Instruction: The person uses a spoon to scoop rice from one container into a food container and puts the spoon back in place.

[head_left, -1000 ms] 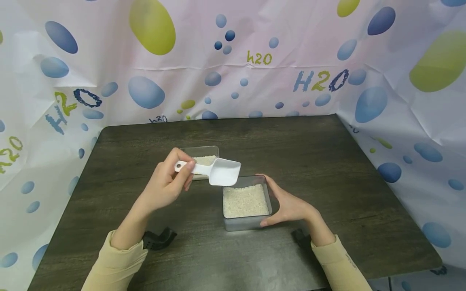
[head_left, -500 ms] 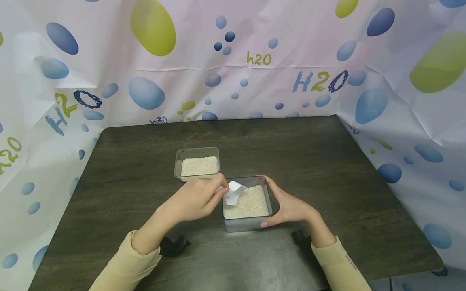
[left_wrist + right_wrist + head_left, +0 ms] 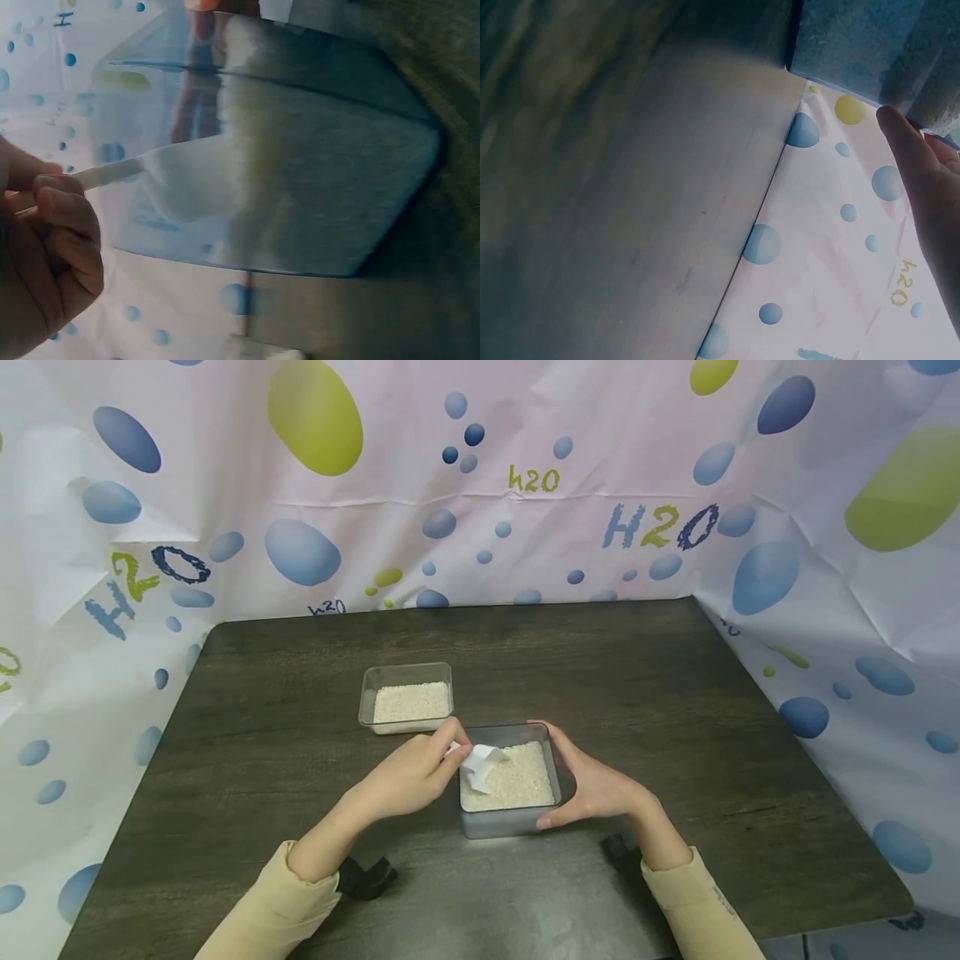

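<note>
Head view shows the white scoop [image 3: 481,763] dug into the rice [image 3: 513,777] of the near tub [image 3: 510,821], which sits mid-table [image 3: 675,693]. Rice could spill over the rim at 9 o'clock if the scoop comes up overfull or tips, and the tub could skid if the bracing hand lets go. The left hand [image 3: 408,774] has its fingers curled round the scoop's handle, pinching it at the tub's 9 o'clock edge. The right hand [image 3: 596,785] cups the tub's 3 o'clock wall, thumb hooked at the near corner, fingers wrapped along the side. A second tub [image 3: 406,696] of rice stands at 11 o'clock, apart from both hands.
</note>
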`<state>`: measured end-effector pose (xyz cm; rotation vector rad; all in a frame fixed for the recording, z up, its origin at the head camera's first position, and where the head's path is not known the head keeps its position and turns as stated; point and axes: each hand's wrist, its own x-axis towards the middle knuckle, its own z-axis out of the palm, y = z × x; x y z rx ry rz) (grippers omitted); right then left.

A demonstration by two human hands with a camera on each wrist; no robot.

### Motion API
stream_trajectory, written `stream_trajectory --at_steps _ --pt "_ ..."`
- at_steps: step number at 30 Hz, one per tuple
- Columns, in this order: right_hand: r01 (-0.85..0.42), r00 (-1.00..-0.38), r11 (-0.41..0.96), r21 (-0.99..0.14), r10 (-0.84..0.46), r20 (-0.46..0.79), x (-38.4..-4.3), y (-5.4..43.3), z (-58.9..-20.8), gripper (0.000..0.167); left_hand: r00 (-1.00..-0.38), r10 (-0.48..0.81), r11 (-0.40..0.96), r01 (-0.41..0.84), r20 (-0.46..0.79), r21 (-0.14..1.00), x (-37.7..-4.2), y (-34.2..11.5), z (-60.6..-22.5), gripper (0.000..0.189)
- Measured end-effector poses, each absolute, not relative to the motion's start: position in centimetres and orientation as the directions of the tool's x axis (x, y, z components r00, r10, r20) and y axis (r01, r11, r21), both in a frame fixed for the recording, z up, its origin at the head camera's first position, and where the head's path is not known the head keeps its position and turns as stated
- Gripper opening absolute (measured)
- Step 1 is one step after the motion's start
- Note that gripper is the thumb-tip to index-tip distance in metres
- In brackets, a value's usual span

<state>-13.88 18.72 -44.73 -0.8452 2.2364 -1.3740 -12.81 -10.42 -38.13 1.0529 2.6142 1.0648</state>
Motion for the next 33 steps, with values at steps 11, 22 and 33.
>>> stream_trajectory --at_steps 11,22,33 --pt "-0.294 -0.748 0.349 -0.89 -0.663 -0.013 -13.9 18.7 -44.6 0.117 -0.871 0.487 0.251 0.208 0.063 0.945 -13.0 -9.8 -40.7 0.016" --pt "-0.297 -0.745 0.347 -0.89 -0.667 -0.012 -13.9 18.6 -44.7 0.118 -0.888 0.456 0.05 0.099 0.065 0.994 -12.4 -9.9 -41.2 0.013" --pt "-0.3 -0.746 0.347 -0.889 -0.666 -0.008 -14.0 18.7 -44.8 0.118 -0.913 0.387 -0.118 0.089 0.128 0.989 -11.0 -10.3 -42.3 0.012"
